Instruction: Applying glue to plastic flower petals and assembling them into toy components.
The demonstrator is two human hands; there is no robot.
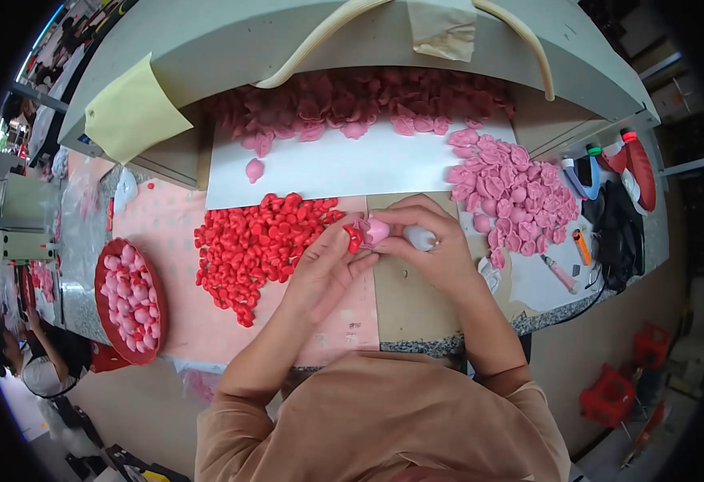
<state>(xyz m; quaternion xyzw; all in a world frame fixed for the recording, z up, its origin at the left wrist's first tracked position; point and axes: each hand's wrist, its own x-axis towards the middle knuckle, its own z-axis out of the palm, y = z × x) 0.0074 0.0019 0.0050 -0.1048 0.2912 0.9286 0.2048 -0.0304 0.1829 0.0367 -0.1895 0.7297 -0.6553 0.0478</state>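
My left hand (pixel 321 269) is closed on a small glossy red piece (pixel 353 238), pinched between thumb and fingers. Against it sits a pink petal-like piece (pixel 376 231), gripped at its other side by the fingers of my right hand (pixel 446 255). Tucked in that same hand is a small whitish translucent bottle (pixel 420 238). Just left of my hands spreads a heap of similar red pieces (pixel 247 249) on a pink sheet (pixel 344 329). To the right lies a pile of pink petal-like pieces (pixel 517 193).
A red bowl (pixel 157 329) of pink and red pieces stands left. More pink pieces (pixel 312 104) fill the recess of a grey cabinet (pixel 231 48). Bottles (pixel 641 173), a black bag (pixel 609 233), an orange lighter-like item (pixel 582 247) and a tube (pixel 561 275) lie right. Another person (pixel 42 361) sits far left.
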